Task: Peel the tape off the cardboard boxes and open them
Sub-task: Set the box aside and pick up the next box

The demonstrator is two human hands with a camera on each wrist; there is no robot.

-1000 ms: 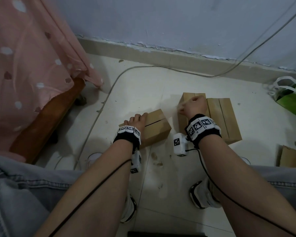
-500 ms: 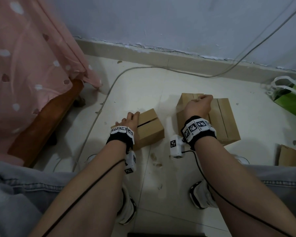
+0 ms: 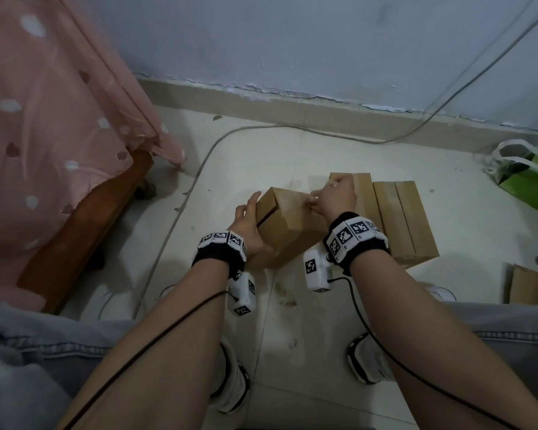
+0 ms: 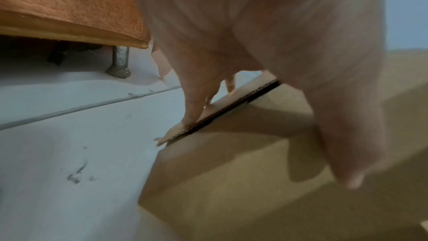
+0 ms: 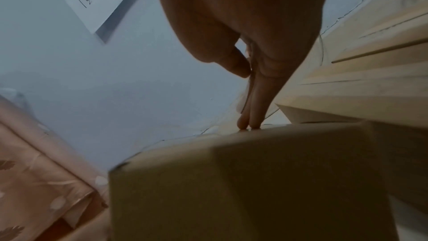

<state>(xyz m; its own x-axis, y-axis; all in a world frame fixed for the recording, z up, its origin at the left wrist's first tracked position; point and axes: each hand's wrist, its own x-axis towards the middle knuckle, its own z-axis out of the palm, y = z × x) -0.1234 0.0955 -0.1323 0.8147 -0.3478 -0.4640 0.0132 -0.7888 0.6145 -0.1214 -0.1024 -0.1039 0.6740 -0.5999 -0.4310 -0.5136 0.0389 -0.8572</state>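
A small brown cardboard box (image 3: 292,225) stands tipped on the tile floor between my hands, with a dark slit between its flaps on the left. My left hand (image 3: 249,218) lies against its left side, fingers fairly straight. One fingertip (image 4: 192,116) touches the flap edge and the thumb reaches over the near face. My right hand (image 3: 336,197) is at the box's far right edge (image 5: 254,180). Its fingertips (image 5: 249,124) touch the cardboard, and the thumb presses a thin clear strip, seemingly tape (image 5: 243,98), against them. Two larger boxes (image 3: 401,218) lie just right.
A pink dotted cloth (image 3: 44,119) hangs over a wooden bed frame (image 3: 84,231) on the left. A grey cable (image 3: 180,218) runs across the floor to the wall. A green bag (image 3: 528,181) and loose cardboard (image 3: 528,283) sit at the right. My shoes (image 3: 370,358) are near.
My right hand left the larger box and came to the small box's far edge. The small box moved right and tipped up. My left hand shifted to its left side.
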